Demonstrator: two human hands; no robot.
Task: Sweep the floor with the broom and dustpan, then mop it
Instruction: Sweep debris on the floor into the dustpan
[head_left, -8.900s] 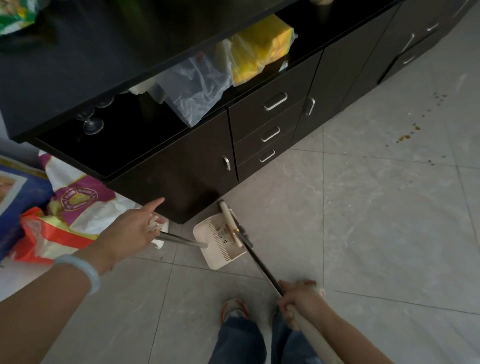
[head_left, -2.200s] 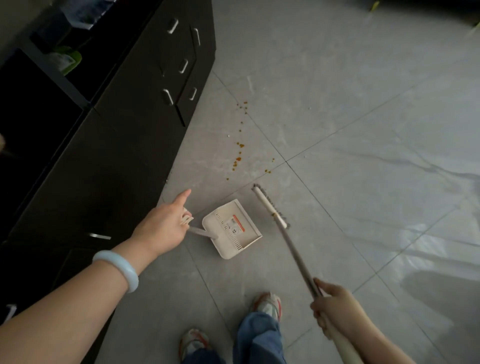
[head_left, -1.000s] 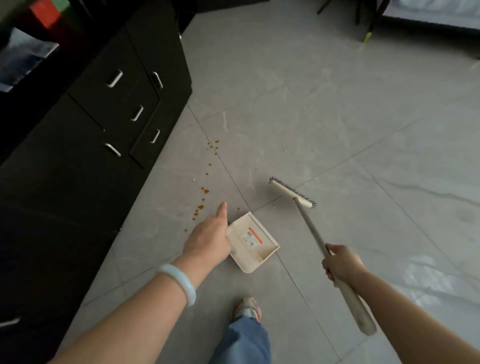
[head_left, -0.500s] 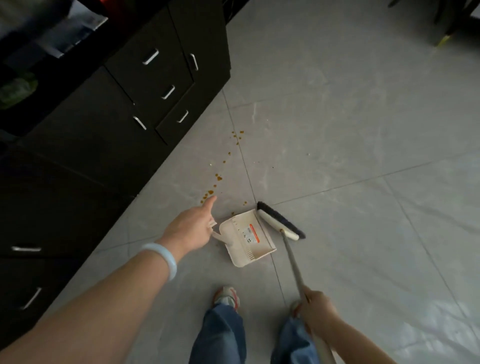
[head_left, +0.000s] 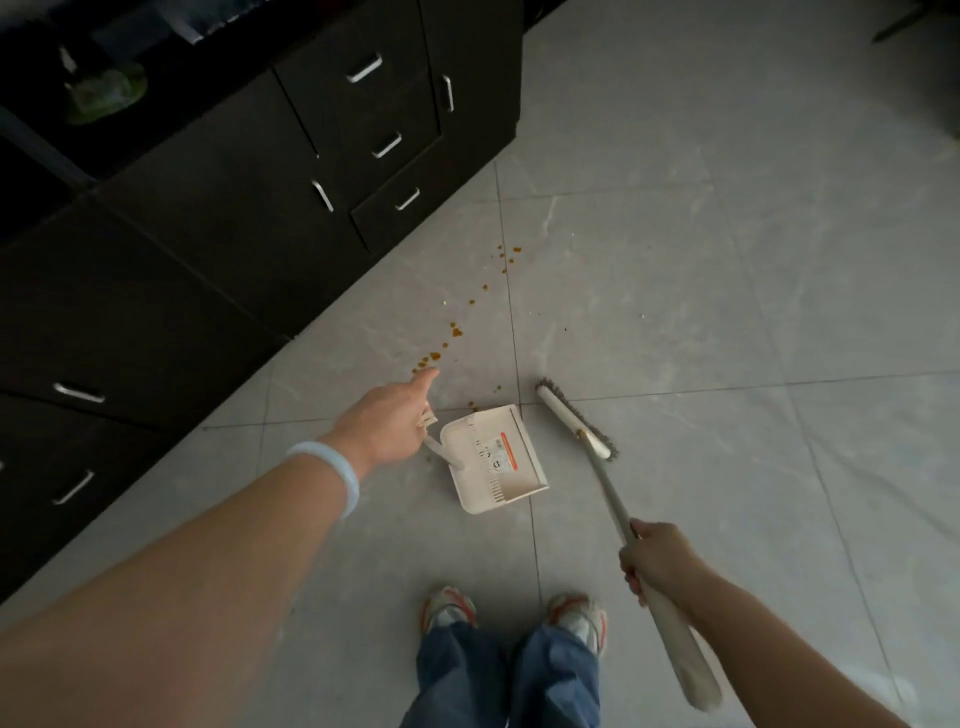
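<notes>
A cream dustpan sits on the grey tile floor, its open mouth facing right. My left hand grips the top of its upright handle, index finger stretched forward. My right hand holds the long cream handle of the broom, whose head rests on the floor just right of the dustpan, apart from it. A trail of small orange-brown crumbs runs across the tiles beyond the dustpan toward the cabinet.
A dark cabinet with silver-handled drawers fills the left and top left. My feet in sneakers and jeans stand just behind the dustpan. Grey tile floor stretches to the right and far side.
The broom head has swung away from the dustpan's mouth to the right. My right hand has moved right and up the frame. The dustpan stays under my left hand.
</notes>
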